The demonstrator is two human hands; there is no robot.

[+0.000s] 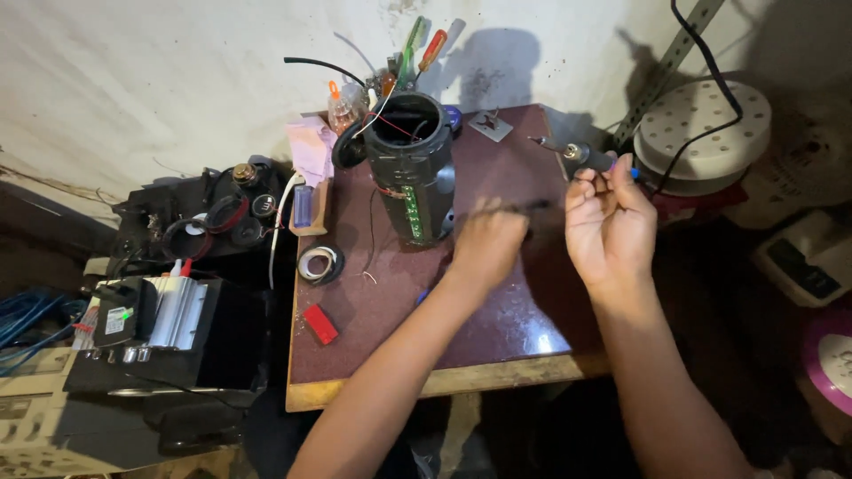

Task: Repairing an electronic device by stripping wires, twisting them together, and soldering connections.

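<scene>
My left hand (485, 244) hovers blurred over the dark red table (399, 355), just right of an open black cylindrical speaker housing (408, 168) with a green circuit strip down its side. Its fingers are closed on a thin dark rod (535, 206) that points toward my right hand. My right hand (608, 217) is raised at the table's right edge, fingers curled. Its fingertips grip the handle of a soldering iron (590, 158), whose tip points left and whose black cord (710, 124) runs up to the right.
Screwdrivers (422, 49) stand behind the housing, beside a pink cloth (311, 146) and a metal bracket (491, 124). A tape roll (318, 263) and a red block (320, 324) lie at the table's left. Black electronics (169, 324) sit left, a white perforated disc (701, 124) right.
</scene>
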